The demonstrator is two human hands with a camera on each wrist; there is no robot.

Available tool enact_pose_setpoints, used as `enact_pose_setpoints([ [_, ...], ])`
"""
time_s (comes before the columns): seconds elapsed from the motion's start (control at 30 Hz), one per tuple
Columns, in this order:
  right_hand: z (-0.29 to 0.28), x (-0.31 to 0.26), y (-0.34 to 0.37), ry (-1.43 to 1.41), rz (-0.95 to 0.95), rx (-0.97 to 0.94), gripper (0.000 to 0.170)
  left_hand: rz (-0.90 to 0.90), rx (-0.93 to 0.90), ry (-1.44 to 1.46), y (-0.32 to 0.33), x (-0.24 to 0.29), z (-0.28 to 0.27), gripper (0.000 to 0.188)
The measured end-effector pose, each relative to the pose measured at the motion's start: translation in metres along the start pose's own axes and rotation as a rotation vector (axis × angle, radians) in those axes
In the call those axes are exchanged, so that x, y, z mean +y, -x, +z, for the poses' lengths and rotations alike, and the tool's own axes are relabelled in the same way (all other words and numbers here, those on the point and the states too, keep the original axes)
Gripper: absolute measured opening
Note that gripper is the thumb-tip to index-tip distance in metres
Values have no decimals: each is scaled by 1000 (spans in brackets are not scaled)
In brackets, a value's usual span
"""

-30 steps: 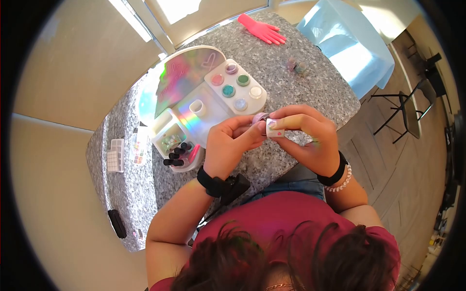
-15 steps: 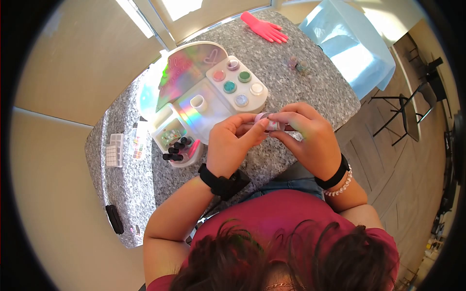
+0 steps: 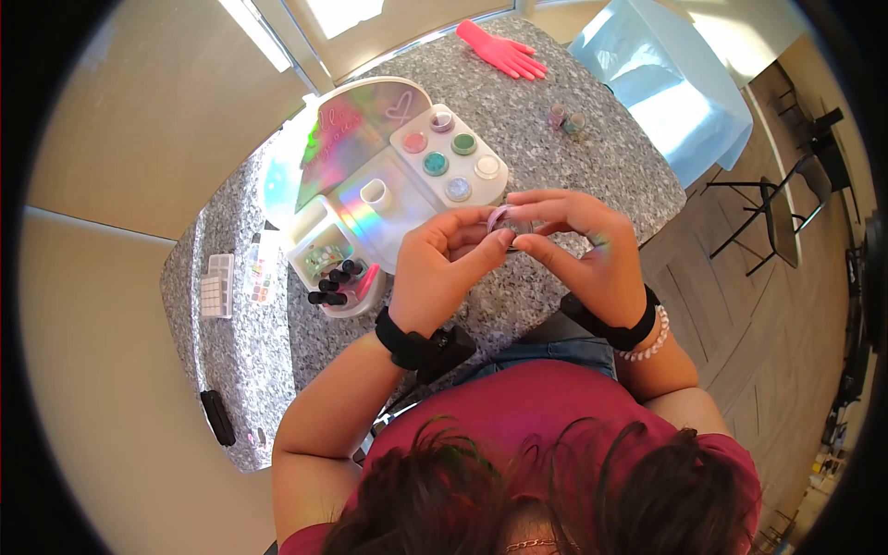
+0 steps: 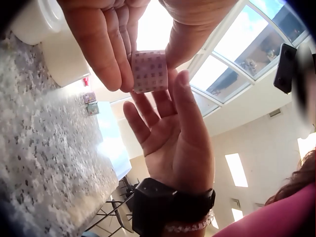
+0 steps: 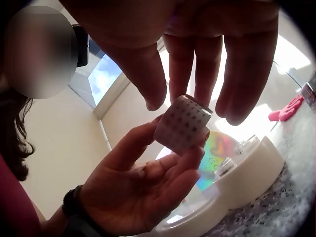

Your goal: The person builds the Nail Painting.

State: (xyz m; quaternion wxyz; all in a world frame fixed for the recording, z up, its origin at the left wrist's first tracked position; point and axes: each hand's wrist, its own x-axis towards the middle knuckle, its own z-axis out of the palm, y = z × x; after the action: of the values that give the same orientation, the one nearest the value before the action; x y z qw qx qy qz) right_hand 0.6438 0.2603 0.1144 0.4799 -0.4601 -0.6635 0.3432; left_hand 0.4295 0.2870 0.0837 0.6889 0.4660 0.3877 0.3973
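A small round roll (image 3: 497, 220) of pale pink, patterned material is pinched between the thumb and fingers of the left hand (image 3: 439, 268). In the left wrist view, rows of dark marks cover the roll (image 4: 150, 71). The right hand (image 3: 592, 254) is just to its right, thumb and fingers extended and spread apart. Seen from the right wrist, the right thumb and fingers (image 5: 237, 74) hang around the top of the roll (image 5: 181, 123), while the left hand (image 5: 143, 182) supports it from below. Whether a right fingertip touches it is unclear.
A white holographic station (image 3: 375, 227) stands ahead, with a tray (image 3: 474, 190) of colored jars and black-capped bottles (image 3: 328, 297). A pink model hand (image 3: 504, 51) and two small jars (image 3: 573, 123) lie farther back. Clear plastic cases (image 3: 218, 287) are at left.
The right fingers have let go of the white piece with pink designs beside the roll and spread apart; that piece no longer shows in the head view. The left hand keeps its grip.
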Motion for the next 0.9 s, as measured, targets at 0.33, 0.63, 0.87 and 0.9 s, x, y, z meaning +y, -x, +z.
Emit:
enact_pose_setpoints([
  [0.33,0,15,3,-236,295,-21,49,106,62,-130,5,7,10,49],
  [0.63,10,25,10,-370,321,13,50,186,8,-465,8,8,11,54],
  [0.87,19,17,9,-233,339,-152,44,342,93,-300,7,-4,11,55],
  [0.9,18,17,8,-218,344,-145,42,311,93,-247,6,-5,10,55],
])
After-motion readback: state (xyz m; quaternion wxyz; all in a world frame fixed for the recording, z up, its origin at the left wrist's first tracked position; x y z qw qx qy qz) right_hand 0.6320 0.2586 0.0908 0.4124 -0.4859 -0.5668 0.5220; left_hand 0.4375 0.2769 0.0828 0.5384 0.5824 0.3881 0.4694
